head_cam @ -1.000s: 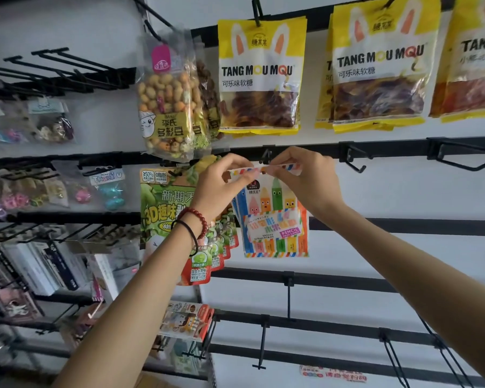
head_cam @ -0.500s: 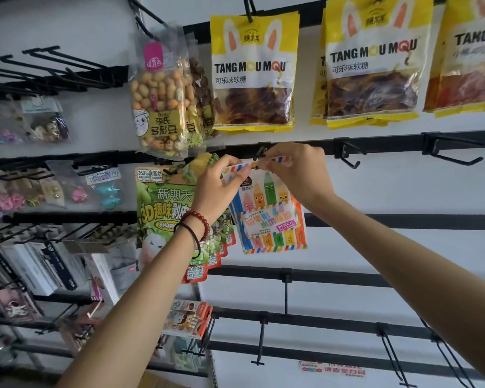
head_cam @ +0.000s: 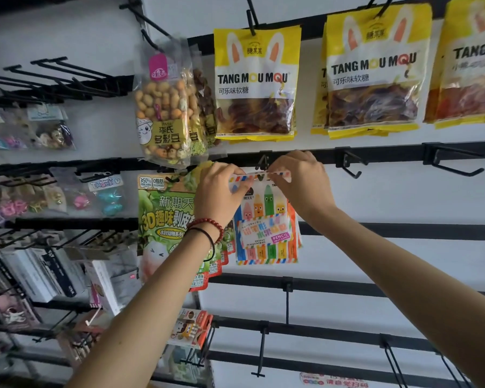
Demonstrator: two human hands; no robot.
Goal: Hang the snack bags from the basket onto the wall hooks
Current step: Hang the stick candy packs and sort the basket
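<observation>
A colourful pencil-candy snack bag [head_cam: 266,233] with a striped border hangs at the wall in front of me. My left hand [head_cam: 221,189] pinches its top left edge, and my right hand [head_cam: 300,177] pinches its top right edge. The bag's top strip sits right at a black wall hook [head_cam: 262,162] on the middle rail; whether the hole is over the hook I cannot tell. The basket is out of view.
Yellow TANG MOU MQU bags [head_cam: 256,82] and a bean bag [head_cam: 163,113] hang above. A green snack bag [head_cam: 165,217] hangs just left. Bare black hooks [head_cam: 353,169] stick out to the right, more bare hooks [head_cam: 287,301] below. Shelves of small goods fill the left.
Both hands have stayed at the bag's top edge by the hook; the bag has shifted only slightly. The camera view drifted a little.
</observation>
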